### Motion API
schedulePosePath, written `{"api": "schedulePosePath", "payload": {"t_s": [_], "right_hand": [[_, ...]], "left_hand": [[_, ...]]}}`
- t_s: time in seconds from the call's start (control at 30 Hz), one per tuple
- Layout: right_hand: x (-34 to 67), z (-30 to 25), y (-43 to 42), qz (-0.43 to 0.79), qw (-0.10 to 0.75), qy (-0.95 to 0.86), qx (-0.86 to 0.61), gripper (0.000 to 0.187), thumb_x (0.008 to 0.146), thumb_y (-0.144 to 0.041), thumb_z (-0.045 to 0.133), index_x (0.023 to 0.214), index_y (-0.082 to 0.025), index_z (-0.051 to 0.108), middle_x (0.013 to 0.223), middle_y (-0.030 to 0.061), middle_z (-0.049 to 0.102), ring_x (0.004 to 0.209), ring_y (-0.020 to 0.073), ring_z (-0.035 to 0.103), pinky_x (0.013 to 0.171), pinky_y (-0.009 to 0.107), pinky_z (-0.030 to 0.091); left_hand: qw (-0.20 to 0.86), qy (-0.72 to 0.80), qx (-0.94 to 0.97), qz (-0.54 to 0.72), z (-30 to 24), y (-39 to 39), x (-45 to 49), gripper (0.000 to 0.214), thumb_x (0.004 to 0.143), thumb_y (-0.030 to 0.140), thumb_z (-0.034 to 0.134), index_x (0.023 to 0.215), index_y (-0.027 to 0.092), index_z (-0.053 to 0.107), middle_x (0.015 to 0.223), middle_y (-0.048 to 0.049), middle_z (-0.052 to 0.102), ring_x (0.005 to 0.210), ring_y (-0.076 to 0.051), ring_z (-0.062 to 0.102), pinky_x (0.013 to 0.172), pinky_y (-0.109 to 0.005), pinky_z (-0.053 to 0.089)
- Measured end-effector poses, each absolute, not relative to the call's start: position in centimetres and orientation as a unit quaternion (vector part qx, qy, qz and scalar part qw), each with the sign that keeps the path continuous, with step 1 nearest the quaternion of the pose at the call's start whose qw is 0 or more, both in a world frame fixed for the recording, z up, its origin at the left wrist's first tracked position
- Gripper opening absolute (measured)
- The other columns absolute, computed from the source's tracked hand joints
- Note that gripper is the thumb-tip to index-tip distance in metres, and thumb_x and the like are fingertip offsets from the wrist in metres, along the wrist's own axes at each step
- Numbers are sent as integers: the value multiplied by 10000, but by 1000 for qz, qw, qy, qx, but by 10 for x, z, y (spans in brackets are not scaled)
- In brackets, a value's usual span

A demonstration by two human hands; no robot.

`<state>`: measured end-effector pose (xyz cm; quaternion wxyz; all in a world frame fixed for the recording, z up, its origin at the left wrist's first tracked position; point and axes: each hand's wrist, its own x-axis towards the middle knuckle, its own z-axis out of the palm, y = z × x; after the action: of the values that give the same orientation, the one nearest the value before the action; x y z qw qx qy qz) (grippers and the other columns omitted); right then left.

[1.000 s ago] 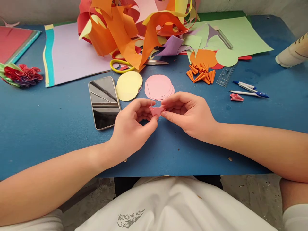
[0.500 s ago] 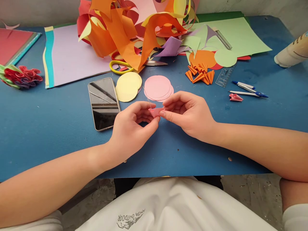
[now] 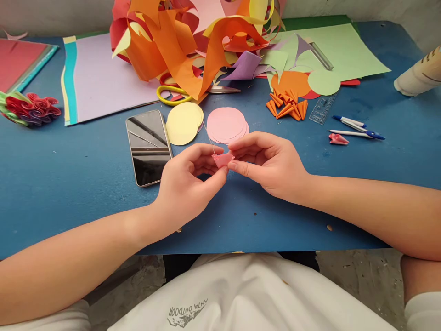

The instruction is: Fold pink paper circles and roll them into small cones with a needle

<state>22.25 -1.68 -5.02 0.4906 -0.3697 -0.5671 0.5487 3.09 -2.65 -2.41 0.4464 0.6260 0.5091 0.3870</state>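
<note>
The left hand [image 3: 186,184] and right hand [image 3: 272,165] each pinch in a narrow grip a small folded pink paper [image 3: 223,159] just above the worktop [image 3: 69,174], near the pink circles [image 3: 225,124], where uneven squeezing could flatten or tear its fold

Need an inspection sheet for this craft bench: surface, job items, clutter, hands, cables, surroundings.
Surface: blue tabletop, scuffed, with a few small specks near the front edge.
Job's things: small folded pink paper piece, held above the table; stack of pink paper circles just behind it.
Clutter: heap of orange, red and yellow paper offcuts; yellow-handled scissors partly under it; black smartphone face up; pale yellow paper circles; orange paper cones; clear plastic ruler; lilac paper sheet.
Grippers: left hand and right hand both pinch the pink piece with their fingers, from opposite sides.
Cables: nothing seen.
Surroundings: grey wall behind; concrete floor below.
</note>
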Motion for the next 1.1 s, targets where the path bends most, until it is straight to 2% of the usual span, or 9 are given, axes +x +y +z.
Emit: {"api": "schedulePosePath", "payload": {"t_s": [0.1, 0.33, 0.5, 0.7, 0.93, 1.1], "right_hand": [[223, -50, -17, 543, 492, -571, -369, 224, 839, -225, 852, 1028, -182, 739, 991, 43, 814, 939, 188, 796, 908, 338, 672], [221, -50, -17, 535, 512, -552, -382, 245, 768, -217, 902, 944, -178, 735, 916, 24, 804, 872, 183, 788, 849, 320, 677], [220, -50, -17, 515, 507, -564, -399, 161, 811, -167, 830, 939, -183, 732, 928, 25, 800, 897, 189, 783, 857, 331, 667], [220, -49, -18, 516, 505, -568, -394, 122, 837, -177, 799, 934, -178, 726, 930, 27, 796, 893, 182, 775, 865, 336, 666], [220, -48, -18, 528, 502, -561, -393, 278, 790, -351, 897, 922, -193, 710, 902, 20, 781, 872, 190, 766, 862, 355, 667], [220, -49, -17, 505, 519, -573, -384, 348, 727, -395, 946, 902, -198, 719, 854, -2, 753, 800, 153, 719, 771, 302, 651]], "left_hand": [[443, 510, 625, 392, -23, -27, 32, 220, 817, 197, 826, 1018, 177, 738, 919, -13, 808, 793, -132, 771, 725, -206, 639], [442, 504, 622, 405, -26, -26, 32, 233, 794, 164, 840, 998, 180, 730, 897, 2, 797, 789, -119, 771, 732, -184, 640], [457, 498, 616, 404, -27, -25, 32, 237, 791, 172, 856, 991, 193, 731, 921, 4, 808, 812, -125, 779, 758, -198, 650], [432, 510, 633, 391, -24, -25, 31, 165, 794, 144, 833, 887, 191, 705, 841, 24, 784, 737, -109, 753, 677, -182, 630], [432, 493, 639, 402, -26, -26, 33, 163, 803, 149, 830, 888, 190, 697, 852, 27, 778, 754, -100, 750, 705, -168, 633], [441, 475, 649, 399, -29, -25, 32, 165, 819, 165, 831, 923, 189, 705, 883, 20, 783, 781, -100, 754, 744, -177, 642]]}}
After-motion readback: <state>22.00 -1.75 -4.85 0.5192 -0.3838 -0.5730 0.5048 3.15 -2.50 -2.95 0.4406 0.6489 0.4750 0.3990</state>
